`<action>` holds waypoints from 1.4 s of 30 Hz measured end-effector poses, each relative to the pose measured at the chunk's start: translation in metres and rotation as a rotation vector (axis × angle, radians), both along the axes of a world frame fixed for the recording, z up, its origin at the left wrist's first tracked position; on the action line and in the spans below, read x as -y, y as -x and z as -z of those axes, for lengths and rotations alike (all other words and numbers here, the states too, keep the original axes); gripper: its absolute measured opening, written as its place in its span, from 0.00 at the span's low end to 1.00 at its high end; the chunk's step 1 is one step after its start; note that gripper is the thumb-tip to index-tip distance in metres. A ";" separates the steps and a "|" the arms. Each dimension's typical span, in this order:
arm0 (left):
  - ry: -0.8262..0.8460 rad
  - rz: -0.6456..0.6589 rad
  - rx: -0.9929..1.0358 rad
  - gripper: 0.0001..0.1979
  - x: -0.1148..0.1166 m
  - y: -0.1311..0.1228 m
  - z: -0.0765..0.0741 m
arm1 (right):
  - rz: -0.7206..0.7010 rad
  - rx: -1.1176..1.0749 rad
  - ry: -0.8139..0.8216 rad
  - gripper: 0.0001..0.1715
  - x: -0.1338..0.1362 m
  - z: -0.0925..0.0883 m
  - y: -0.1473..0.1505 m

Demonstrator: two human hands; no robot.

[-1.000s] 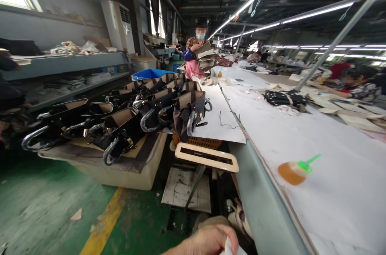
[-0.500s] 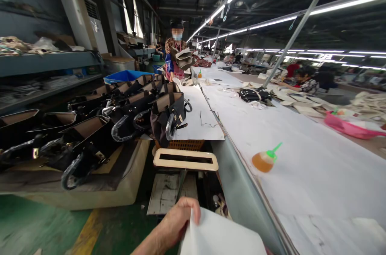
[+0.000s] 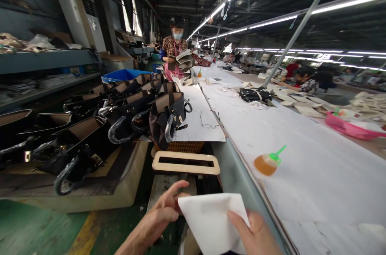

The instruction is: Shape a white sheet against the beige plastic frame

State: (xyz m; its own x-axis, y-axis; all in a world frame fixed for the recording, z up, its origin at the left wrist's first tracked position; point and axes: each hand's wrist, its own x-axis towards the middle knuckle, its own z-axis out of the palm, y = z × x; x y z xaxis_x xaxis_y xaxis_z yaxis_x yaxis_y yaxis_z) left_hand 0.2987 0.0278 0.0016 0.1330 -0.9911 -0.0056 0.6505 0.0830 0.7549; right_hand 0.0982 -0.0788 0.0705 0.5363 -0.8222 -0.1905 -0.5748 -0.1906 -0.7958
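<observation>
A white sheet [image 3: 211,219], folded to a corner on its left, is held low in front of me; whether it is paper or cloth I cannot tell. My right hand [image 3: 257,233] is closed on its right side, thumb pressed on top and fingers hidden beneath. At the left corner is my left hand [image 3: 161,213], fingers apart; some fingertips reach the sheet's edge, and whether they touch it is unclear. Beyond both hands is a cream, rounded frame [image 3: 186,156] with a long dark slot.
Several black handbags [image 3: 169,110] with wrapped handles stand to the left and ahead. On the white-covered table [image 3: 307,166] at right lies a squeeze bottle [image 3: 267,163] with amber liquid. Wire-framed glasses [image 3: 208,125] rest ahead. A masked person [image 3: 175,52] stands farther off, holding flat pieces.
My left hand has let go of the sheet and its fingers have spread. My right hand has come into view gripping the sheet, which is turned. The person ahead has shifted their arms.
</observation>
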 end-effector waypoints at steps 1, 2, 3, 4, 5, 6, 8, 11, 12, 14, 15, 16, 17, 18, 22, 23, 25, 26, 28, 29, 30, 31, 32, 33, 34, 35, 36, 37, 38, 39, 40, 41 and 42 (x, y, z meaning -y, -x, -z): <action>-0.009 0.012 0.023 0.35 -0.001 -0.001 -0.001 | -0.041 -0.033 0.072 0.31 0.001 -0.006 -0.005; -0.053 0.001 0.083 0.32 -0.002 -0.002 -0.002 | -0.081 -0.057 0.127 0.30 0.001 -0.010 -0.009; -0.113 -0.036 0.174 0.28 -0.003 -0.004 -0.004 | -0.119 -0.068 0.167 0.29 0.000 -0.014 -0.013; -0.173 -0.096 0.280 0.22 -0.003 -0.005 -0.005 | -0.151 -0.062 0.206 0.27 -0.001 -0.016 -0.017; -0.222 -0.169 0.388 0.17 -0.003 -0.006 -0.006 | -0.176 -0.052 0.252 0.25 -0.001 -0.017 -0.021; -0.254 -0.244 0.480 0.14 -0.002 -0.008 -0.007 | -0.203 -0.042 0.316 0.23 -0.001 -0.019 -0.024; -0.252 -0.389 0.590 0.13 -0.001 -0.011 -0.008 | -0.244 -0.012 0.512 0.17 0.003 -0.022 -0.029; -0.250 -0.495 0.636 0.14 -0.001 -0.015 -0.006 | -0.273 0.054 0.943 0.19 0.015 -0.031 -0.037; -0.260 -0.486 0.650 0.15 -0.001 -0.015 -0.004 | -0.265 0.071 1.061 0.21 0.020 -0.035 -0.040; -0.295 -0.432 0.679 0.15 -0.001 -0.013 -0.001 | -0.270 0.062 1.201 0.23 0.028 -0.045 -0.050; -0.308 -0.406 0.690 0.15 -0.002 -0.011 0.001 | -0.282 0.040 1.230 0.23 0.032 -0.049 -0.056; -0.313 -0.386 0.698 0.15 -0.002 -0.009 0.002 | -0.311 0.012 1.243 0.22 0.035 -0.052 -0.063; -0.315 -0.373 0.703 0.14 -0.001 -0.007 0.003 | -0.349 -0.020 1.248 0.20 0.038 -0.054 -0.069; -0.308 -0.366 0.706 0.14 -0.001 -0.005 0.005 | -0.387 -0.053 1.242 0.17 0.041 -0.055 -0.075; -0.283 -0.380 0.718 0.12 0.000 -0.003 0.007 | -0.511 -0.178 1.157 0.09 0.047 -0.053 -0.094; -0.284 -0.382 0.726 0.12 0.000 -0.005 0.006 | -0.530 -0.195 1.137 0.08 0.047 -0.052 -0.097; -0.294 -0.377 0.745 0.11 0.000 -0.007 0.005 | -0.558 -0.213 1.106 0.08 0.048 -0.050 -0.102; -0.298 -0.373 0.748 0.11 0.000 -0.008 0.004 | -0.568 -0.217 1.092 0.08 0.048 -0.049 -0.104; -0.306 -0.366 0.739 0.12 -0.001 -0.009 0.003 | -0.579 -0.223 1.071 0.07 0.048 -0.049 -0.110; -0.309 -0.361 0.732 0.12 -0.001 -0.008 0.002 | -0.587 -0.228 1.063 0.06 0.048 -0.049 -0.113; -0.309 -0.356 0.729 0.12 -0.001 -0.008 0.001 | -0.599 -0.228 1.058 0.06 0.048 -0.050 -0.117; -0.306 -0.352 0.725 0.13 -0.001 -0.007 0.000 | -0.613 -0.225 1.054 0.06 0.048 -0.051 -0.120; -0.301 -0.347 0.723 0.13 -0.002 -0.006 -0.001 | -0.625 -0.222 1.045 0.06 0.048 -0.052 -0.123; -0.301 -0.344 0.721 0.13 -0.002 -0.006 -0.002 | -0.635 -0.220 1.029 0.06 0.047 -0.054 -0.126; -0.300 -0.344 0.720 0.12 -0.002 -0.006 -0.003 | -0.641 -0.222 1.008 0.07 0.046 -0.056 -0.127; -0.298 -0.350 0.722 0.13 -0.003 -0.006 -0.003 | -0.644 -0.228 0.982 0.08 0.045 -0.058 -0.128; -0.297 -0.367 0.732 0.13 -0.004 -0.007 -0.004 | -0.643 -0.238 0.953 0.09 0.043 -0.059 -0.129; -0.294 -0.397 0.753 0.13 -0.004 -0.008 -0.004 | -0.643 -0.248 0.924 0.10 0.042 -0.060 -0.128; -0.291 -0.432 0.780 0.13 -0.004 -0.010 -0.004 | -0.642 -0.260 0.896 0.11 0.040 -0.060 -0.127; -0.287 -0.469 0.812 0.13 -0.004 -0.012 -0.004 | -0.638 -0.268 0.867 0.11 0.040 -0.059 -0.126; -0.284 -0.507 0.849 0.12 -0.004 -0.015 -0.004 | -0.631 -0.272 0.838 0.13 0.040 -0.058 -0.125; -0.281 -0.543 0.893 0.12 -0.003 -0.018 -0.003 | -0.619 -0.269 0.817 0.14 0.040 -0.058 -0.123; -0.279 -0.574 0.937 0.11 -0.001 -0.022 -0.003 | -0.599 -0.258 0.801 0.15 0.040 -0.057 -0.122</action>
State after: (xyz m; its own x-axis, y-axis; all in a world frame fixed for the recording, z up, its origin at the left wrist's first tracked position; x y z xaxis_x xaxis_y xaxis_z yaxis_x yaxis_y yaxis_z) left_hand 0.3204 0.0292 0.0051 0.6352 -0.7623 0.1243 -0.2611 -0.0604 0.9634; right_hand 0.2200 -0.1193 0.1274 0.9202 -0.3700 0.1279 -0.3463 -0.9217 -0.1748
